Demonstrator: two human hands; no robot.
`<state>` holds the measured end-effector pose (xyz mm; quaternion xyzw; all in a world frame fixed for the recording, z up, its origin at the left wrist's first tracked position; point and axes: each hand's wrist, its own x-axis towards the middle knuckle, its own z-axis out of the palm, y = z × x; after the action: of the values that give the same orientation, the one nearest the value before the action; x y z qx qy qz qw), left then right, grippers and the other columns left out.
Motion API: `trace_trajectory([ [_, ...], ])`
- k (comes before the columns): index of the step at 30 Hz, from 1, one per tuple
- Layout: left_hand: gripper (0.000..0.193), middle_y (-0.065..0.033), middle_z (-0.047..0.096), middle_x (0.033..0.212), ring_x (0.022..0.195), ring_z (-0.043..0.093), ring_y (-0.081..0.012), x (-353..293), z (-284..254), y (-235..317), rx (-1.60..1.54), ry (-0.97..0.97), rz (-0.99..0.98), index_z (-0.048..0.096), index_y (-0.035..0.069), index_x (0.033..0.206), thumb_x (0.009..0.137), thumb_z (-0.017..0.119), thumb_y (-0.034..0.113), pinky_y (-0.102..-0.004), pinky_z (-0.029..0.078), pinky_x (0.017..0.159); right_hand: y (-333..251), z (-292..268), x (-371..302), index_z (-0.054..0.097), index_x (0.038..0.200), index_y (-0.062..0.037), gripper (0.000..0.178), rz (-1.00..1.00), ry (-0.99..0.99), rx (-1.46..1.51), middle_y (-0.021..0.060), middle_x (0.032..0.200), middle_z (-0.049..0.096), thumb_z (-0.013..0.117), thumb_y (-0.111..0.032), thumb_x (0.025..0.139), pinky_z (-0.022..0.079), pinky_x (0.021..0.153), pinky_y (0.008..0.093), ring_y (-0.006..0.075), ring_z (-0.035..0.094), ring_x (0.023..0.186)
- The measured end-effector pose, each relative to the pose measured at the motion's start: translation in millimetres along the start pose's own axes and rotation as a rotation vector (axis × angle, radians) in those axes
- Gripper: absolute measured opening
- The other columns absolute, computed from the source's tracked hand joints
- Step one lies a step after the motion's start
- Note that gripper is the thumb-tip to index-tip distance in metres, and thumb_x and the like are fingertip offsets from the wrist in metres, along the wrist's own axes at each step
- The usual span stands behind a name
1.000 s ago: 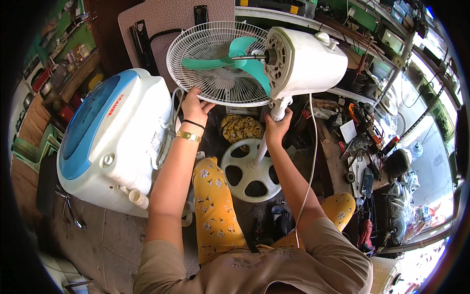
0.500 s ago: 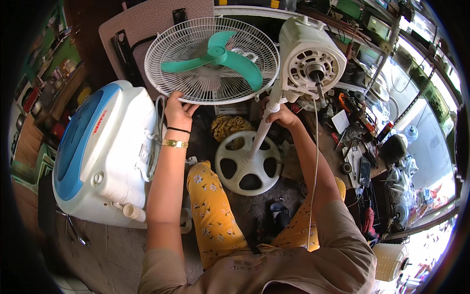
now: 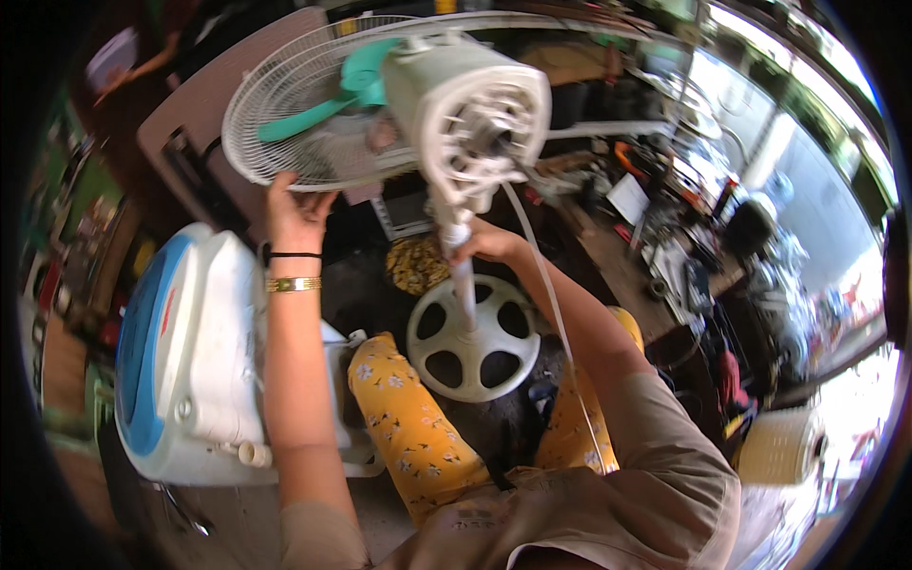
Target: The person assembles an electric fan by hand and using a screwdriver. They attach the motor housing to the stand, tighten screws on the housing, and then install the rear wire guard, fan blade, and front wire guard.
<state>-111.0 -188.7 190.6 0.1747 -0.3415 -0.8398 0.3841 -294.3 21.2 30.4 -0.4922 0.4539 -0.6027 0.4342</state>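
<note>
A bench [image 3: 608, 258] lay at three o'clock. Left hand [image 3: 296, 220] gripped fan cage [image 3: 318, 157], eleven o'clock; right hand [image 3: 492, 243] clasped fan post [image 3: 465, 296] beneath motor housing [image 3: 465, 100], twelve o'clock. The step seemed positioning, next requiring steadiness.

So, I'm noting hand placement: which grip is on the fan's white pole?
The right grip, around the white pole below the motor housing; the left grip holds the rim of the wire grille.

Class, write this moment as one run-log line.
left hand: holding white fan grille | right hand: gripping fan pole | base: at pole's foot
</note>
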Motion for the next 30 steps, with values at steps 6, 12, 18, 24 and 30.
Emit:
trace_trajectory([
  [6, 0.037, -0.0221, 0.052, 0.118, 0.109, 0.057, -0.0383, 51, 13, -42, 0.061, -0.016, -0.059, 0.044, -0.005, 0.112, 0.085, 0.052, 0.018, -0.05, 0.055, 0.088, -2, 3, -14, 0.038, 0.135, -0.002, 0.073, -0.103, 0.143, 0.233, 0.012, 0.116, 0.053, 0.055, 0.0, 0.065, 0.04, 0.097, 0.0368, 0.0242, 0.051, 0.109],
  [12, 0.038, -0.0201, 0.045, 0.119, 0.107, 0.055, -0.0355, 75, 48, -110, -0.028, -0.12, -0.248, 0.041, -0.003, 0.117, 0.085, 0.051, 0.016, -0.0473, 0.058, 0.085, -25, -26, -61, 0.017, 0.148, -0.0092, 0.082, -0.18, 0.325, 0.728, 0.0213, 0.142, 0.035, 0.055, -0.042, 0.083, 0.032, 0.104, 0.0581, 0.0447, 0.04, 0.126],
  [18, 0.042, -0.0125, 0.058, 0.121, 0.103, 0.06, -0.0217, 51, 78, -166, 0.49, -1.016, 0.461, 0.045, 0.0, 0.128, 0.09, 0.057, 0.012, -0.0328, 0.054, 0.087, -103, -77, -99, 0.014, 0.148, -0.0138, 0.084, -0.385, 0.725, 0.575, 0.0276, 0.144, 0.026, 0.055, -0.054, 0.086, 0.037, 0.093, 0.0701, 0.052, 0.037, 0.125],
  [24, 0.052, -0.0144, 0.053, 0.127, 0.118, 0.05, -0.0272, 114, 54, -181, 1.014, -1.188, 0.858, 0.044, 0.002, 0.131, 0.086, 0.06, 0.024, -0.0435, 0.041, 0.101, -125, -84, -136, 0.045, 0.111, 0.0012, 0.036, -0.383, 1.147, 0.45, 0.0198, 0.101, 0.056, 0.046, -0.007, 0.076, 0.054, 0.084, 0.0552, 0.0353, 0.063, 0.088],
  [30, 0.062, -0.0187, 0.04, 0.144, 0.132, 0.04, -0.0317, 41, -4, -182, 0.14, -0.958, -0.401, 0.03, 0.005, 0.145, 0.094, 0.039, 0.039, -0.044, 0.032, 0.109, -175, -16, -271, 0.049, 0.085, 0.0027, 0.018, -0.405, 1.548, 0.403, 0.0132, 0.081, 0.052, 0.057, -0.008, 0.074, 0.053, 0.074, 0.0375, 0.0241, 0.057, 0.072],
])
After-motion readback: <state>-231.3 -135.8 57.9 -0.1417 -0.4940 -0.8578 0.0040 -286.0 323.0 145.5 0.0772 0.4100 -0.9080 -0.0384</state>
